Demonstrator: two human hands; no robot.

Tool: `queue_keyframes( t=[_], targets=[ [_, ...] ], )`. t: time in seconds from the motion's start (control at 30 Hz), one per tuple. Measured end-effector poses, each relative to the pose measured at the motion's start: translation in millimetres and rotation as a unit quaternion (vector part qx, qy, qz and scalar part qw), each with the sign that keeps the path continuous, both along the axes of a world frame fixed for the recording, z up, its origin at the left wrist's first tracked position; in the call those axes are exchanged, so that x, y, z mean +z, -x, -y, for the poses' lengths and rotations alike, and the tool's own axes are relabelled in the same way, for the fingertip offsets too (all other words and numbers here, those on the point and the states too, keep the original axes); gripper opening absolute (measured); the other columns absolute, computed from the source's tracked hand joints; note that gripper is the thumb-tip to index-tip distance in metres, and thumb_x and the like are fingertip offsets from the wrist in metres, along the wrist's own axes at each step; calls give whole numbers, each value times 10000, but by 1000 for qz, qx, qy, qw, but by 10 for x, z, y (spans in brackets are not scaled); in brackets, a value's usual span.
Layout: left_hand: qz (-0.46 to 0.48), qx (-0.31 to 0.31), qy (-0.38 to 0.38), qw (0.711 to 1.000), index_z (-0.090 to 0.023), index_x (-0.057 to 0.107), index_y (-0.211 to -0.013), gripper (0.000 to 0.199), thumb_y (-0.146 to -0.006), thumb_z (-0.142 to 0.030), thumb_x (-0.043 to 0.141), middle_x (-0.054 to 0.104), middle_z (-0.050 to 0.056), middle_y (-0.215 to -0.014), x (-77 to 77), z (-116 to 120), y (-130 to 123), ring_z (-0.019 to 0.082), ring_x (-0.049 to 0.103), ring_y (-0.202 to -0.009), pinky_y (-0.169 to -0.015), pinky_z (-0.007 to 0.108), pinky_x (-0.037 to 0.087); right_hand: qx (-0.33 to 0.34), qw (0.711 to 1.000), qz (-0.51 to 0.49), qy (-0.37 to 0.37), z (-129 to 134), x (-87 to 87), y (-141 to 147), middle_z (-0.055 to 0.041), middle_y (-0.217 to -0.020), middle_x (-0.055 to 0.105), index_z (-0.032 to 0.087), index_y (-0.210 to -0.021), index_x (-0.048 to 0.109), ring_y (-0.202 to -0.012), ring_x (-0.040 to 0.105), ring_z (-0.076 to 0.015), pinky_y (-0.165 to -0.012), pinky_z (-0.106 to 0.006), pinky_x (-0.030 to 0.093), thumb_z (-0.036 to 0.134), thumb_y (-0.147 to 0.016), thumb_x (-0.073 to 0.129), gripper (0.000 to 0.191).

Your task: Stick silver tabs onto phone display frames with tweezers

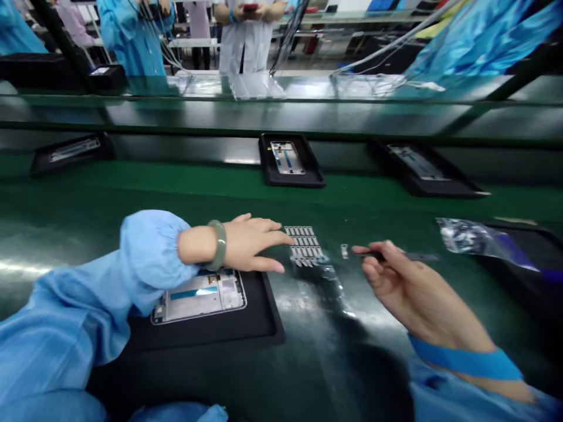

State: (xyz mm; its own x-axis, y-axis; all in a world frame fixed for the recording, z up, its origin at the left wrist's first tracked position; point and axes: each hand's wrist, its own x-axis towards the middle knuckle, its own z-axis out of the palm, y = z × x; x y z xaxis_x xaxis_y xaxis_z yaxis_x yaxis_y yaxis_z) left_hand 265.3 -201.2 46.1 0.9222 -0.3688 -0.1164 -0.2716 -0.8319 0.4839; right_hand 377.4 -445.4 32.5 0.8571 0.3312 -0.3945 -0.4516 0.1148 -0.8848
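My left hand [248,243] reaches over a black tray with its fingers spread. Its index fingertip is at the edge of a sheet of small metal pieces [304,241], set in rows. Beneath my wrist, partly covered by the sleeve, a silver phone frame [231,290] with blue strips lies in the black tray [259,319]. In my right hand [411,287] is a slim, dark pair of tweezers [424,257], pinched between thumb and fingers. A small metal piece [344,251] is just left of those fingertips; whether the tweezers touch it I cannot tell.
Along the back of the green bench stand black trays [314,176] with phone frames in them. A clear plastic bag [479,240] lies at the right by another dark tray. Clear film [328,284] extends from the metal pieces. Beyond a raised shelf [197,114], people in smocks stand.
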Motion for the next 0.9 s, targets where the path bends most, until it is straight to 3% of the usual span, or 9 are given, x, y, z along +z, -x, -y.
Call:
queue_keyframes(
  t=[0.07,0.17,0.33,0.5,0.73,0.9],
  targets=[
    [-9,4,22,1000,-215,470,-1288,489,-871,-461,543,482,115,-1349,92,-307,266,283,401,-1293,-1066,470,305,4,1000,-5,12,4,50,86,-45,-903,678,183,-732,689,-633,624,-84,-603,-75,546,271,-529,859,279],
    [-26,67,-15,997,-195,499,-1236,484,-848,-474,573,501,106,-1319,75,-651,708,265,434,-1262,-1041,391,348,19,999,-9,42,-33,58,205,-59,-955,674,240,-735,693,-694,652,-133,-652,-117,563,336,-497,874,314],
    [-16,139,-47,989,-157,459,-1257,482,-876,-443,536,495,131,-1288,-124,-833,1194,247,473,-1194,-1000,370,389,87,994,11,60,-334,72,444,-32,-788,675,275,-787,664,-645,661,-170,-594,-175,594,369,-458,888,409],
    [-12,182,-72,981,-127,481,-1229,422,-910,-402,486,548,112,-1132,-280,-798,1248,230,530,-1050,-924,362,440,135,989,0,52,-662,56,627,-53,-827,690,210,-825,662,-625,643,-141,-583,-174,582,364,-454,902,469],
    [-16,227,-128,965,-157,579,-1098,287,-944,-332,412,569,89,-1009,-366,-756,1174,229,562,-962,-822,342,476,143,988,0,53,-687,-44,656,-65,-799,696,182,-783,673,-601,624,-118,-563,-155,563,368,-482,899,421],
    [-22,258,-120,958,-206,407,-1329,409,-930,-295,404,591,83,-1084,-335,-698,1229,224,615,-931,-812,351,497,100,994,-6,53,-651,-41,654,-47,-773,691,176,-755,679,-626,639,-130,-567,-152,566,344,-427,915,438]
  ],
)
